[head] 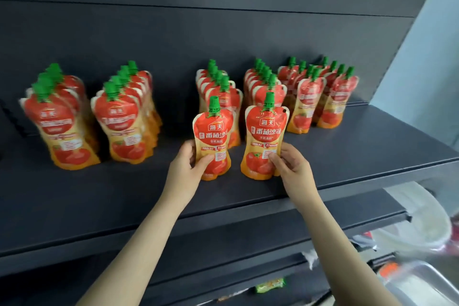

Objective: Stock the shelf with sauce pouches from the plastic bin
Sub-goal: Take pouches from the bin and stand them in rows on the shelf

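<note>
Two red-and-orange tomato sauce pouches with green caps stand upright at the front of the dark shelf (347, 156). My left hand (191, 164) grips the left pouch (213, 131) around its lower half, thumb across the front. My right hand (289, 164) pinches the lower right side of the right pouch (264, 131). Behind each held pouch a row of like pouches (221, 87) runs to the back. Further rows stand at the left (64, 119), left of centre (124, 112) and right (320, 92).
A gap of bare shelf lies between the left-of-centre row and the middle rows. Lower shelves sit below the front edge. At the lower right are a clear plastic bag (417, 226) and a metal tray (422, 285). A light wall borders the right side.
</note>
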Demonstrator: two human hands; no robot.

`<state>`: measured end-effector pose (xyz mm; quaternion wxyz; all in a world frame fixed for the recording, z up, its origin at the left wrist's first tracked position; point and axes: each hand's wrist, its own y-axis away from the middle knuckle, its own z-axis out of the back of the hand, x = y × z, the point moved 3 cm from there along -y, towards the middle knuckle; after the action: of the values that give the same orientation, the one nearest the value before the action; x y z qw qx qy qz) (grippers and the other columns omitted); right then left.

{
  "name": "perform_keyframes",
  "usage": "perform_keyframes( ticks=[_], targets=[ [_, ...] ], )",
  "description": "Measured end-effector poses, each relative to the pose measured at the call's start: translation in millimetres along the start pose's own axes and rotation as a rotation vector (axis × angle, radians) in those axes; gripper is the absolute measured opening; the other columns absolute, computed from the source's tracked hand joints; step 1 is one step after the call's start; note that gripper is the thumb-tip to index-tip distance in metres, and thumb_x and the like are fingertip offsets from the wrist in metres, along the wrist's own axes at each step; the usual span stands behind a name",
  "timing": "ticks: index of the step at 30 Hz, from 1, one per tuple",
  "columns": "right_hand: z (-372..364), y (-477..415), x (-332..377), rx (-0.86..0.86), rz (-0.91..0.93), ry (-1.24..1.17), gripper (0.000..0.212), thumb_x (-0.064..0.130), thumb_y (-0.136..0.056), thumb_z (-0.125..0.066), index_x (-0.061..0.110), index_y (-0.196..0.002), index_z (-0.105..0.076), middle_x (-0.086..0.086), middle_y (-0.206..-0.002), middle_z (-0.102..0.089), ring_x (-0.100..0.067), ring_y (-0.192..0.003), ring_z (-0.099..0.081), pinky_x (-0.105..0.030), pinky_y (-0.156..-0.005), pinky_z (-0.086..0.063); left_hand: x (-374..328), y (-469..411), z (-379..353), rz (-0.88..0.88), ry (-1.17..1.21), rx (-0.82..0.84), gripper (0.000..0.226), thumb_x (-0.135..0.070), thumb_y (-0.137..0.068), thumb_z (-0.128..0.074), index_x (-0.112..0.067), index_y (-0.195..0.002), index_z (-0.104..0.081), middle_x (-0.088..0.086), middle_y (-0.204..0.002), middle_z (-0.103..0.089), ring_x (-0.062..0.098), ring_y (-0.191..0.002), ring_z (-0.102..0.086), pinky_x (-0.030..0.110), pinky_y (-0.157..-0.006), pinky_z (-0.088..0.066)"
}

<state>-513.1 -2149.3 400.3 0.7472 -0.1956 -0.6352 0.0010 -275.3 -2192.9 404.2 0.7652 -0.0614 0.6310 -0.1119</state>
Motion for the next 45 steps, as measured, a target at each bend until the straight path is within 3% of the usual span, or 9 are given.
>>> perform_keyframes(
  ticks=[4,7,12,19,27,33,39,43,45],
  targets=[
    [77,-24,-18,-0.04,-0.004,0.028,0.018,0.016,-0.097,-0.058,0.019,-0.113,-0.065,0.002,-0.11,-0.071,-0.017,-0.107,-0.065,-0.042,-0.093,-0.053,-15,-12,-77,-0.006,0.017,0.009,0.032,-0.026,-0.091,-0.066,-0.036,-0.117,-0.051,-0.026,-0.107,-0.061,-0.014,-0.096,-0.059,0.003,-0.07,-0.047],
    [126,-46,-32,-0.034,-0.005,0.041,0.017,0.018,-0.097,-0.058,0.021,-0.113,-0.063,-0.001,-0.11,-0.071,-0.021,-0.107,-0.065,-0.048,-0.092,-0.053,-23,-25,-132,-0.019,0.042,0.008,0.03,-0.023,-0.092,-0.065,-0.035,-0.115,-0.051,-0.023,-0.108,-0.063,-0.007,-0.101,-0.06,0.006,-0.072,-0.048],
    [184,-81,-47,-0.029,-0.034,0.046,0.017,0.016,-0.099,-0.055,0.022,-0.114,-0.059,-0.002,-0.106,-0.072,-0.016,-0.096,-0.068,-0.034,-0.081,-0.052,-30,-49,-205,-0.037,0.052,-0.008,0.032,-0.023,-0.092,-0.065,-0.038,-0.116,-0.051,-0.022,-0.112,-0.063,-0.004,-0.106,-0.059,0.018,-0.087,-0.049],
    [236,-129,-69,-0.065,-0.057,0.059,0.018,0.017,-0.099,-0.054,0.022,-0.116,-0.056,-0.005,-0.105,-0.072,-0.021,-0.099,-0.068,-0.046,-0.09,-0.053,-33,-85,-272,-0.03,-0.008,-0.013,0.033,-0.024,-0.093,-0.064,-0.023,-0.124,-0.053,-0.007,-0.119,-0.065,0.009,-0.112,-0.061,0.017,-0.083,-0.052],
    [248,-163,-85,0.005,-0.033,0.117,0.025,0.018,-0.1,-0.052,0.025,-0.124,-0.052,-0.001,-0.111,-0.069,-0.016,-0.103,-0.066,-0.034,-0.087,-0.052,-35,-102,-292,-0.117,-0.223,-0.143,0.036,-0.026,-0.09,-0.067,-0.013,-0.121,-0.057,-0.007,-0.112,-0.049,0.012,-0.109,-0.053,0.034,-0.094,-0.051],
    [248,-162,-90,0.054,-0.003,0.249,0.044,0.011,-0.093,-0.06,0.026,-0.131,-0.044,0.013,-0.114,-0.061,0.011,-0.1,-0.056,0.0,-0.079,-0.041,-21,-100,-289,-0.016,-0.231,-0.069,0.047,-0.025,-0.089,-0.068,-0.019,-0.132,-0.049,-0.003,-0.127,-0.059,0.013,-0.115,-0.058,0.035,-0.094,-0.053],
    [249,-176,-93,0.058,0.006,0.296,0.047,0.01,-0.094,-0.058,0.026,-0.135,-0.042,0.019,-0.11,-0.056,0.001,-0.1,-0.054,-0.007,-0.081,-0.039,-25,-104,-292,-0.025,-0.257,-0.112,0.042,-0.021,-0.091,-0.066,-0.016,-0.129,-0.051,-0.003,-0.123,-0.061,0.014,-0.112,-0.059,0.033,-0.092,-0.053],
    [251,-181,-96,0.05,0.009,0.318,0.048,0.01,-0.094,-0.058,0.024,-0.137,-0.04,0.012,-0.117,-0.057,-0.007,-0.105,-0.054,-0.008,-0.082,-0.039,-26,-105,-293,-0.031,-0.267,-0.132,0.042,-0.02,-0.091,-0.066,-0.015,-0.129,-0.051,-0.003,-0.124,-0.061,0.014,-0.112,-0.059,0.027,-0.089,-0.052],
    [251,-181,-96,0.047,0.008,0.325,0.049,0.011,-0.094,-0.058,0.024,-0.138,-0.04,0.011,-0.118,-0.057,-0.009,-0.107,-0.054,-0.016,-0.087,-0.042,-26,-106,-294,-0.029,-0.272,-0.134,0.041,-0.021,-0.091,-0.066,-0.016,-0.128,-0.052,-0.006,-0.122,-0.061,0.013,-0.112,-0.059,0.027,-0.089,-0.053]
  ],
)
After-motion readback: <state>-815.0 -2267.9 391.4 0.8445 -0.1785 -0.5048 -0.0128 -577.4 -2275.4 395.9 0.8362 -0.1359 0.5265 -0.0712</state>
